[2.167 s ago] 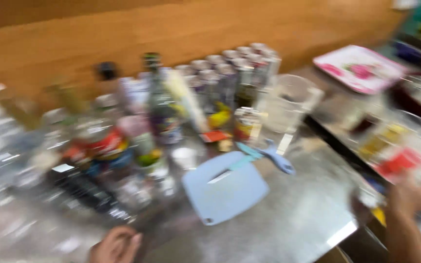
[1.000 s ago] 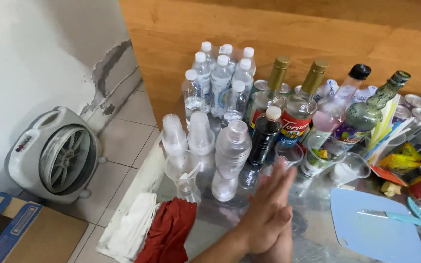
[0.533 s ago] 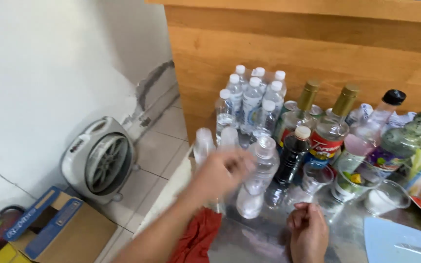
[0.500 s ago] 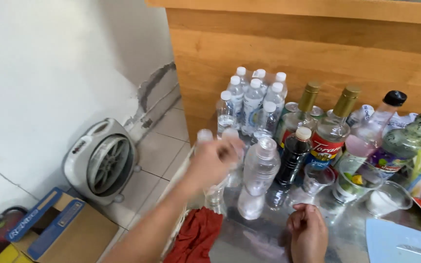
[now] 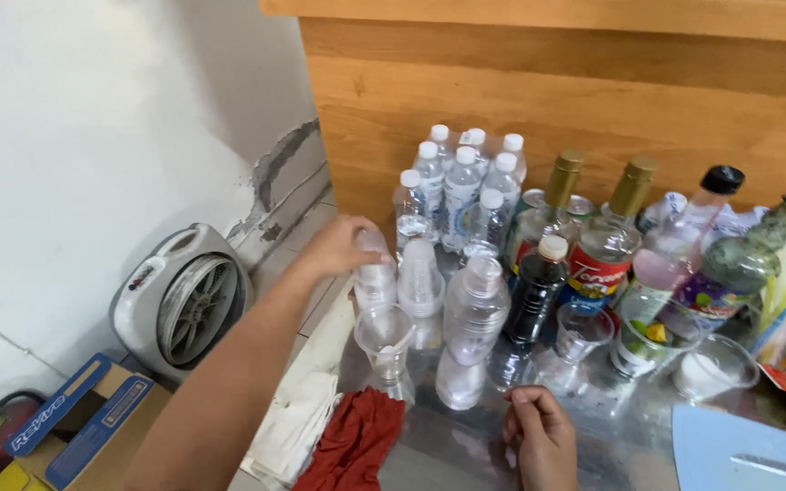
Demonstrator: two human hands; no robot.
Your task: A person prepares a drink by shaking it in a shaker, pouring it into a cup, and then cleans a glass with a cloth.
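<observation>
Since half a second ago, the left hand (image 5: 338, 247) has moved a little to the left and now closes around the top of a stack of clear plastic cups (image 5: 376, 280), which stands at the left edge of the glass table (image 5: 593, 445), just beside a second stack of cups (image 5: 420, 277). Its fingers wrap the top cup, so the grip is closed on the stack. Just in front of this stack stands a clear funnel (image 5: 384, 338). To the right is a big upside-down clear bottle (image 5: 471, 323), and next to it a dark bottle with a white cap (image 5: 535, 293). The right hand (image 5: 543, 441) rests low on the table with fingers curled; I cannot tell if it holds something. Behind are small water bottles (image 5: 458, 186). A red cloth (image 5: 354, 441) hangs at the table edge, and a white fan (image 5: 184, 300) stands on the floor.
</observation>
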